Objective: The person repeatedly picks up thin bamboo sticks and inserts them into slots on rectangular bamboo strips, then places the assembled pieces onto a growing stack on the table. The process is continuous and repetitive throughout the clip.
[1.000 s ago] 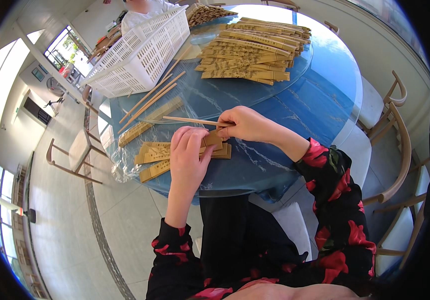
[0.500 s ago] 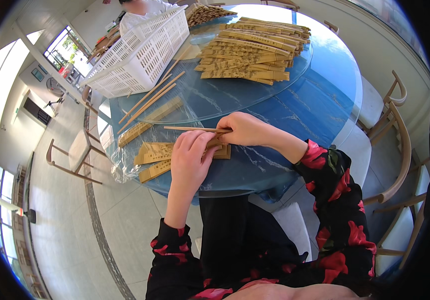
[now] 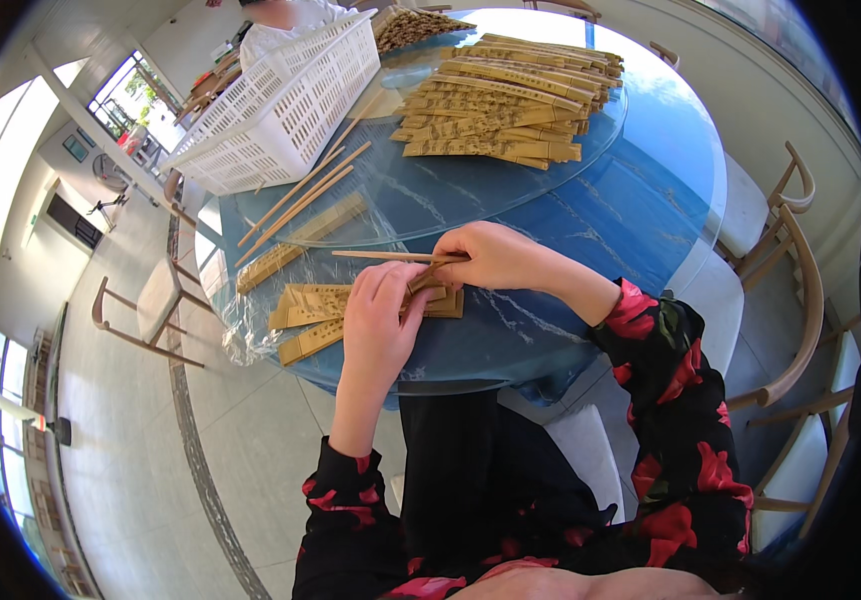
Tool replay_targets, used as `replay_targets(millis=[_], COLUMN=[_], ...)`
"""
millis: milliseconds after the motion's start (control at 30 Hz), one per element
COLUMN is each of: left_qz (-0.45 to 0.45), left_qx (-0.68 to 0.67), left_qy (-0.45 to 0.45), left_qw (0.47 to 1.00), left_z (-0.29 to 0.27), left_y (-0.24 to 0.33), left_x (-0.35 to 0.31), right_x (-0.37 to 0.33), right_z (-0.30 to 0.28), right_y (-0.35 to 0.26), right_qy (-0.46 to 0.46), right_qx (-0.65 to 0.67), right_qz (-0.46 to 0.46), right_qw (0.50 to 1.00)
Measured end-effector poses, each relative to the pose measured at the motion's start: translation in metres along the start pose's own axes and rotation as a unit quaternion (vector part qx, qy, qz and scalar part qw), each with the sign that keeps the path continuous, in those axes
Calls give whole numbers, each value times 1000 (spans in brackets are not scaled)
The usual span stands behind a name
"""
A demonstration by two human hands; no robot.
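Near the front edge of the round table, my two hands meet over a fanned stack of tan printed paper sleeves (image 3: 307, 307). My left hand (image 3: 380, 315) is closed on one paper chopstick sleeve (image 3: 422, 280), its fingers and thumb hiding part of it. Wooden chopsticks (image 3: 375, 255) are pinched in my right hand (image 3: 487, 257), their thin ends pointing left over my left fingers. The right fingertips touch the sleeve's end; whether the chopsticks are inside it I cannot tell. Farther left lie loose chopsticks (image 3: 300, 205) and a long bundle of sleeves (image 3: 290, 257) beside clear film.
A white perforated plastic basket (image 3: 295, 125) stands at the back left. On the glass turntable lies a large pile of sleeved chopsticks (image 3: 505, 105), with a heap of bare chopsticks (image 3: 415, 28) behind. A person (image 3: 285, 25) sits beyond the basket. Wooden chairs (image 3: 795, 270) surround the table (image 3: 640, 215).
Both hands stay almost in place. The chopsticks and right fingers have shifted very slightly, and the sleeve's end between the hands shows a little more.
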State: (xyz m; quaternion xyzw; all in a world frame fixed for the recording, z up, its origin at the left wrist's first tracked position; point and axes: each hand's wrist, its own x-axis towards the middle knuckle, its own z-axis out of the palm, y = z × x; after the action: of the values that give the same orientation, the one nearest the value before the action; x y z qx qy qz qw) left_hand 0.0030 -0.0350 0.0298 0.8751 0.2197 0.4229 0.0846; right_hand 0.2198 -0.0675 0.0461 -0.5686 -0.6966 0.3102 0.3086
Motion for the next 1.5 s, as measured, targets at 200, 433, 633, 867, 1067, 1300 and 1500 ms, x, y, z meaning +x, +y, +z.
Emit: replay_targets(millis=[200, 433, 633, 867, 1067, 1300, 1500], left_qz=[-32, -45, -43, -27, -30, -39, -33], left_qx=[0, 3, 6, 4, -16, 22, 94], left_qy=[33, 74, 80, 73, 35, -17, 19], left_qw=[999, 996, 996, 997, 999, 999, 995], left_z=[1, -1, -2, -2, -1, 1, 3], left_y=[-3, -6, -6, -4, -4, 3, -2], left_x=[-1, -2, -2, 0, -2, 1, -3], right_x=[-17, -33, -32, -30, -24, -20, -19], right_z=[-54, -90, -91, -87, -80, -63, -61], right_y=[-6, 1, 8, 11, 8, 4, 4], right_qy=[19, -66, -75, -83, -100, -77, -72], right_qx=[18, 20, -21, -13, -8, -14, -11], right_qz=[-17, -1, 36, 35, 3, -35, -43], right_qw=[1000, 998, 996, 996, 995, 996, 996])
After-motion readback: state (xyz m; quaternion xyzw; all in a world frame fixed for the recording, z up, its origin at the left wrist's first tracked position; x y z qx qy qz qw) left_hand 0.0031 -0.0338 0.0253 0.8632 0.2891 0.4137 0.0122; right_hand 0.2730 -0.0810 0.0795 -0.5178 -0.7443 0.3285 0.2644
